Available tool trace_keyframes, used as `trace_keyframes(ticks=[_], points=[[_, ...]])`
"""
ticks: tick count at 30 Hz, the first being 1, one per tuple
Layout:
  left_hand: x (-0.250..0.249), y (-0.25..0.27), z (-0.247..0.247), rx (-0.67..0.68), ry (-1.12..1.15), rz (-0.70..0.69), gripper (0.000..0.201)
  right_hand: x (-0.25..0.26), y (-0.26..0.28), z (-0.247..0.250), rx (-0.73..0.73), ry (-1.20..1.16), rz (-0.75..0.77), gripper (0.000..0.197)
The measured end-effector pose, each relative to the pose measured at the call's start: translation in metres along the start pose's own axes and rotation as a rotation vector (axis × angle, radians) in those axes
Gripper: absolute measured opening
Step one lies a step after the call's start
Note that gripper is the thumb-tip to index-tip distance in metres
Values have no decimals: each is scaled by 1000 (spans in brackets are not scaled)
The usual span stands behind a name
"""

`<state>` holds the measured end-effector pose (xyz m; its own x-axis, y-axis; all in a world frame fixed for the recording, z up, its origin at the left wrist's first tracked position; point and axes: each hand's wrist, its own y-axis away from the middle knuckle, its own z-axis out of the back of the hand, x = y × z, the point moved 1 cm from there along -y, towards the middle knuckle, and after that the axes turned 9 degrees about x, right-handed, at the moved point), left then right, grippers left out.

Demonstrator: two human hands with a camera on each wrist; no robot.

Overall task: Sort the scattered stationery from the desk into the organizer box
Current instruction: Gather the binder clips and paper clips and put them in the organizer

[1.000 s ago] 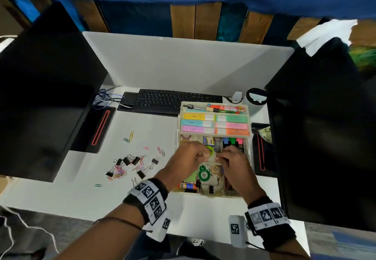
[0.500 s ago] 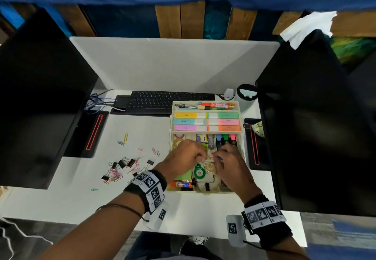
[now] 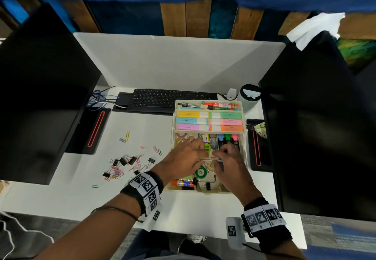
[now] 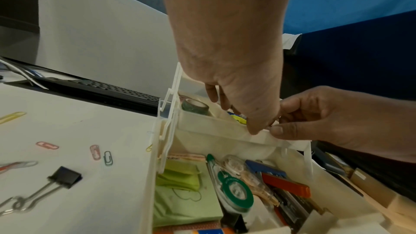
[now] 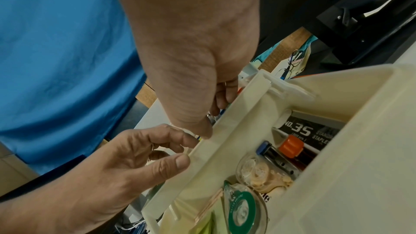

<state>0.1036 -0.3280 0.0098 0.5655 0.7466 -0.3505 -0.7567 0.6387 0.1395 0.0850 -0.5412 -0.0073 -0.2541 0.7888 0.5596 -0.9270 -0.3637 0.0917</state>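
Note:
A cream tiered organizer box (image 3: 211, 191) stands on the white desk. Both hands meet at the front rim of its middle tray (image 4: 213, 128). My left hand (image 3: 195, 154) pinches that rim, thumb outside and fingers inside the tray. Beside it, my right hand (image 3: 223, 158) pinches the same rim (image 5: 225, 140) between thumb and fingers. Under the tray, the bottom compartment holds green sticky notes (image 4: 180, 193), a green correction tape (image 4: 236, 191) and a glue stick (image 3: 182, 183). Loose paper clips (image 3: 156, 149) and black binder clips (image 3: 126, 161) lie scattered on the desk to the box's left.
A black keyboard (image 3: 162, 100) lies behind the box. Large black monitors stand at the left (image 3: 40, 97) and right (image 3: 315, 127). A white partition (image 3: 173, 60) closes off the back. The desk's front edge is close to my wrists.
Both hands stay pinched on the tray's front rim. The head view has shifted slightly. The clips on the desk have not moved.

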Motion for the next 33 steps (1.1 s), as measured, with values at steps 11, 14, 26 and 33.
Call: trace_keyframes(ticks=[11,14,26,33], points=[[45,90,5,-156,252,206,28,78,-15,-11,78,-112,249,15],[84,152,-9,-154,323,396,23,117,-25,-38,219,-123,315,12],[179,285,-43,-92,480,935,37,208,-115,-173,452,16,161,26],[190,270,-58,-11,391,823,41,212,-125,-214,413,116,115,17]])
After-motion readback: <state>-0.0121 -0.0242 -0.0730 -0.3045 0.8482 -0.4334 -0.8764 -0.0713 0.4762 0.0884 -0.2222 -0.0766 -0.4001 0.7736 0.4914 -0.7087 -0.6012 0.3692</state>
